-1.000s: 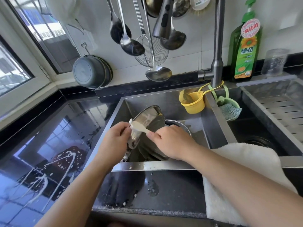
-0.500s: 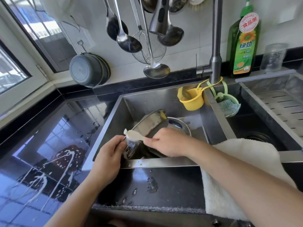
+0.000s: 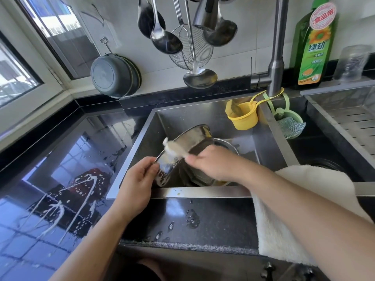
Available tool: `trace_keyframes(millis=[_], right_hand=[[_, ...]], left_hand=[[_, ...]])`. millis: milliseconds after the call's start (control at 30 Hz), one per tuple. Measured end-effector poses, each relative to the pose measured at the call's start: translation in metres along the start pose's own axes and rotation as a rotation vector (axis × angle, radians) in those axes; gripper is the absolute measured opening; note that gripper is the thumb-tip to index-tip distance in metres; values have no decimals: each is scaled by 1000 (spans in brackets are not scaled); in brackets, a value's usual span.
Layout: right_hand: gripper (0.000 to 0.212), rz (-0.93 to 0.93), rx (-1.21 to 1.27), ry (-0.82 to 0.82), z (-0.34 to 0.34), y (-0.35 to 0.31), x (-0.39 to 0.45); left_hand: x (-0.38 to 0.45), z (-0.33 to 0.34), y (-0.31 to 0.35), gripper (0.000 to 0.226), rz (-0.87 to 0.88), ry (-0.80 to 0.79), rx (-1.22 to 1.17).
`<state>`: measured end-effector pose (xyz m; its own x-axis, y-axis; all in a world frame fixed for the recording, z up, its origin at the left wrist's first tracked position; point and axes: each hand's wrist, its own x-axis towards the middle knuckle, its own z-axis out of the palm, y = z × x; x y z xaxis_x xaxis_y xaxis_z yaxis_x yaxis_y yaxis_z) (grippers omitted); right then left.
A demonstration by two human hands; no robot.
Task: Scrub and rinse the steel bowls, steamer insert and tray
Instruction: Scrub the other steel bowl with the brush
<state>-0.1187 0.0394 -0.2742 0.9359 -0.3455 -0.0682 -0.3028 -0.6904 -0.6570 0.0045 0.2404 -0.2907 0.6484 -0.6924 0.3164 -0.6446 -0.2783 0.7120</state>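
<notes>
Fingers of the left hand pinch the rim of a steel bowl, tilting it over the sink so its inside faces the right hand. That hand grips a pale brush laid against the bowl, likely for scrubbing; more steel dishes lie beneath.

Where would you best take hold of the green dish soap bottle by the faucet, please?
Grip the dish soap bottle round its narrower upper body, probably coming from the front with the right hand. It stands upright against the wall, the faucet close on its left, so front access looks clearest.
</notes>
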Motion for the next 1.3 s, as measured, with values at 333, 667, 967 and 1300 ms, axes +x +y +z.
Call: trace_keyframes(millis=[333, 667, 967, 1300], right_hand=[[52, 298, 223, 194, -14, 30, 15], [61, 51, 26, 103, -8, 12, 2], [57, -69, -64, 40, 2, 1, -7], [63, -26, -65, 154, 7, 7, 1]], left_hand=[[2, 2, -7, 27, -33, -1, -97], [2, 3, 1, 30, -95, -14, -149], [2, 3, -1, 30, -82, 4, -70], [3, 3, -8, 30, -129, 88, -208]])
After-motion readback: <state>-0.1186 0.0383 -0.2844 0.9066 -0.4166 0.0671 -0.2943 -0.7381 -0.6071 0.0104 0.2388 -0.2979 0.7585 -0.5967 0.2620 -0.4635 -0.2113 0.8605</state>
